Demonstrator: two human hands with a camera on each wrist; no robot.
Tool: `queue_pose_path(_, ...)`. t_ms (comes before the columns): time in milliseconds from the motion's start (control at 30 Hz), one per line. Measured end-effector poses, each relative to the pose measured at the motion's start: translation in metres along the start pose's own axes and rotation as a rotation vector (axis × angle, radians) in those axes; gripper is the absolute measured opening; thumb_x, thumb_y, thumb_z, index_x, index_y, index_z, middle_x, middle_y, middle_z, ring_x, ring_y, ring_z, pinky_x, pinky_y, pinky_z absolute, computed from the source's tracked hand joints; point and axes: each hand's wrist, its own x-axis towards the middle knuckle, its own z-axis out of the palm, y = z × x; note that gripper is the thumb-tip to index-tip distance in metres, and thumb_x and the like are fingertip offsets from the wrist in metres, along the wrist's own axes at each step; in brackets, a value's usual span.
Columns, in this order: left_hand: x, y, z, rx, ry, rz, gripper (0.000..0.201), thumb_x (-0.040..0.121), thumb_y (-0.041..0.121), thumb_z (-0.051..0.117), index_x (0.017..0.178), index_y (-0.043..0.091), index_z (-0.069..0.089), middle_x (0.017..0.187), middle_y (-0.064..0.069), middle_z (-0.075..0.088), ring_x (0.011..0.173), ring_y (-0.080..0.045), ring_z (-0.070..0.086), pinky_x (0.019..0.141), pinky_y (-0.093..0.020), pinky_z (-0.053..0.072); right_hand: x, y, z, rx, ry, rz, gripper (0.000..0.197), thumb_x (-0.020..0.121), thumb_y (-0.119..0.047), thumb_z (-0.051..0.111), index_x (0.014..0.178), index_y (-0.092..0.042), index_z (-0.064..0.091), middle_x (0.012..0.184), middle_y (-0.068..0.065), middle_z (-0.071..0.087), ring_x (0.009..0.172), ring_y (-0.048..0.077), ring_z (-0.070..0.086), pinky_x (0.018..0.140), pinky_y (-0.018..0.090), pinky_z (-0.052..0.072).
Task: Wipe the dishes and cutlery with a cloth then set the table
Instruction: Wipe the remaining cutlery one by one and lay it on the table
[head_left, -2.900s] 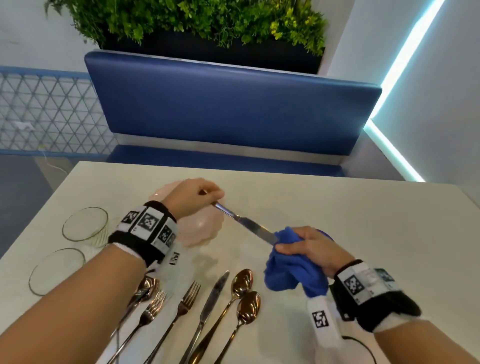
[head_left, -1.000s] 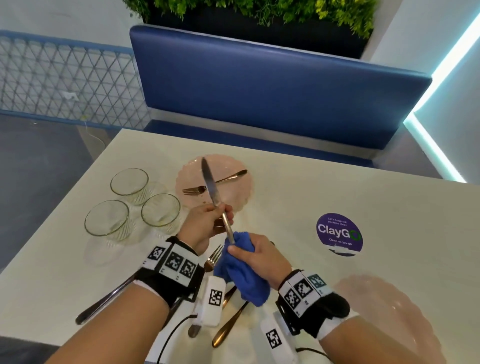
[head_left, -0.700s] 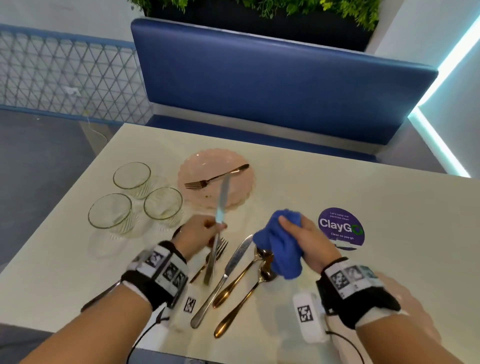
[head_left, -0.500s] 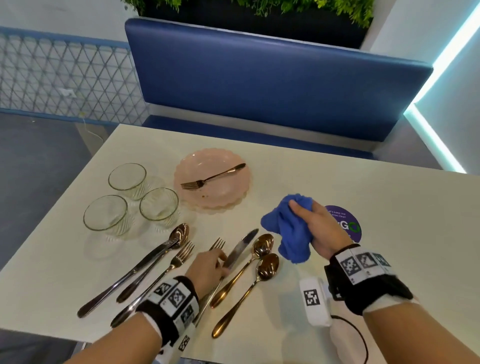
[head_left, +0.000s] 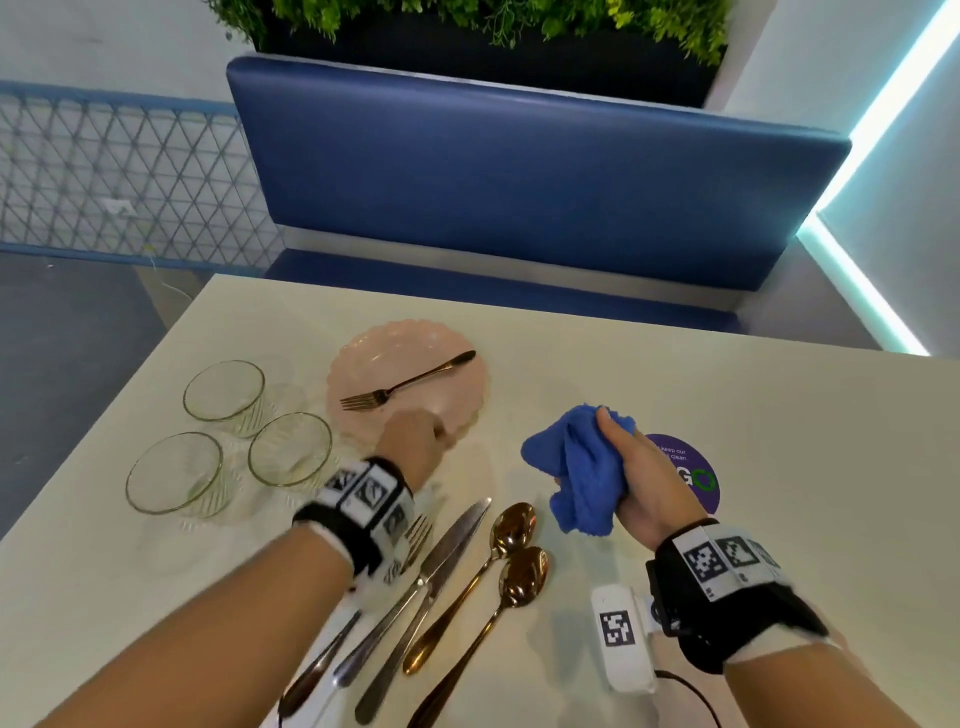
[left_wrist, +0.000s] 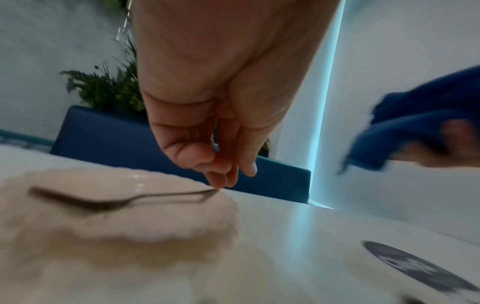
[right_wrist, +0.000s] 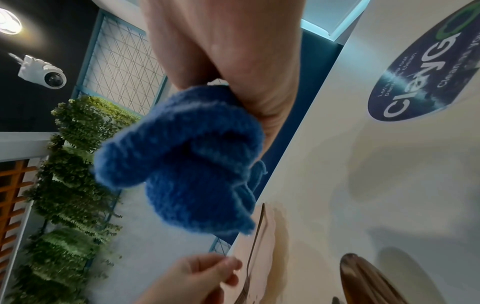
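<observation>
My left hand (head_left: 434, 434) hovers over the near rim of the pink scalloped plate (head_left: 371, 358), its fingers (left_wrist: 221, 179) loosely curled and holding nothing. A bronze fork (head_left: 410, 382) lies across that plate, just under and ahead of the fingertips. My right hand (head_left: 621, 457) grips a bunched blue cloth (head_left: 579, 467) above the table, to the right of the plate. Near the front edge lie knives (head_left: 449, 548), two bronze spoons (head_left: 511, 527) and a fork (head_left: 420, 535) half hidden under my left wrist.
Three clear glass bowls (head_left: 223, 389) stand left of the plate. A round purple sticker (head_left: 693, 470) is on the table behind the right hand. A blue bench (head_left: 519, 182) runs along the far edge. More cutlery is hidden under my left forearm.
The left hand held a knife while the cloth wiped it, laid it among the cutlery, then moved forward, empty, to the pink plate. The right hand drew the cloth off to the right.
</observation>
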Motion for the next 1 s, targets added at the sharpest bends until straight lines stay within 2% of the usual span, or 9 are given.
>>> queue_pose_path(133,0.061,0.028,-0.035,0.167,0.071,-0.058,0.027,0.092,0.018,0.05,0.108,0.003,0.065,0.114,-0.015,0.065,0.103,-0.031,0.06,0.088,-0.033,0.045,-0.001,-0.003,-0.008,0.009,-0.046,0.02,0.043,0.087,-0.034,0.055,0.121,-0.009,0.055,0.11,0.014,0.065,0.097,0.022,0.064,0.082,0.038,0.054)
queue_pose_path(267,0.078,0.052,-0.05,0.33,-0.028,-0.144,0.044,0.095,0.026,0.044,0.136,0.01,0.039,0.138,-0.01,0.042,0.127,-0.033,0.04,0.107,-0.04,0.029,-0.001,-0.004,-0.023,0.044,-0.052,0.047,0.038,0.089,-0.032,0.053,0.121,-0.013,0.059,0.117,0.016,0.065,0.102,0.027,0.064,0.077,0.036,0.056)
queue_pose_path(333,0.095,0.039,-0.042,0.474,-0.052,-0.169,0.045,0.095,0.027,0.044,0.134,0.007,0.04,0.136,-0.012,0.045,0.123,-0.033,0.045,0.108,-0.04,0.032,0.0,-0.005,-0.031,0.073,-0.038,0.069,0.036,0.091,-0.033,0.05,0.12,-0.015,0.06,0.117,0.016,0.066,0.102,0.027,0.065,0.076,0.037,0.056)
queue_pose_path(433,0.139,0.013,-0.026,0.585,-0.111,-0.223,0.046,0.084,0.031,0.062,0.124,0.012,0.052,0.124,-0.009,0.058,0.109,-0.03,0.058,0.101,-0.042,0.043,0.007,-0.007,-0.043,0.109,-0.003,0.092,0.039,0.09,-0.036,0.049,0.121,-0.016,0.059,0.118,0.014,0.066,0.107,0.026,0.064,0.078,0.037,0.053)
queue_pose_path(567,0.191,-0.024,-0.013,0.433,-0.171,-0.257,0.044,0.066,0.04,0.076,0.106,0.025,0.068,0.108,0.0,0.067,0.095,-0.023,0.063,0.093,-0.038,0.05,0.012,-0.008,-0.045,0.135,-0.014,0.118,0.039,0.092,-0.036,0.047,0.122,-0.013,0.058,0.118,0.014,0.066,0.109,0.027,0.062,0.088,0.04,0.048)
queue_pose_path(700,0.155,-0.002,-0.033,0.111,-0.11,-0.27,0.047,0.059,0.065,0.061,0.073,0.021,0.07,0.083,-0.003,0.07,0.084,-0.027,0.064,0.09,-0.04,0.048,0.027,-0.011,-0.039,0.156,-0.031,0.152,0.039,0.095,-0.034,0.043,0.123,-0.01,0.056,0.121,0.013,0.064,0.112,0.023,0.061,0.088,0.034,0.048)
queue_pose_path(800,0.134,0.01,-0.044,-0.121,-0.063,-0.253,0.032,0.077,0.044,0.068,0.083,0.013,0.068,0.085,-0.005,0.067,0.084,-0.025,0.06,0.088,-0.036,0.047,0.04,-0.015,-0.031,0.113,-0.052,0.155,0.039,0.097,-0.034,0.04,0.124,-0.008,0.055,0.123,0.013,0.062,0.114,0.023,0.058,0.092,0.033,0.047)
queue_pose_path(933,0.133,0.016,-0.044,-0.406,0.017,-0.231,0.013,0.082,0.021,0.07,0.077,0.008,0.067,0.072,-0.008,0.064,0.069,-0.022,0.058,0.088,-0.041,0.054,0.053,-0.02,-0.011,0.048,-0.091,0.143,0.036,0.099,-0.034,0.038,0.119,-0.01,0.056,0.113,0.01,0.064,0.103,0.019,0.061,0.085,0.03,0.048)
queue_pose_path(1000,0.121,0.028,-0.04,-0.552,-0.005,-0.192,0.009,0.085,0.012,0.065,0.082,0.004,0.066,0.07,-0.009,0.061,0.063,-0.018,0.056,0.077,-0.032,0.056,0.058,-0.022,0.002,0.02,-0.116,0.132,0.033,0.099,-0.034,0.038,0.115,-0.012,0.057,0.109,0.008,0.065,0.1,0.017,0.061,0.082,0.028,0.048)
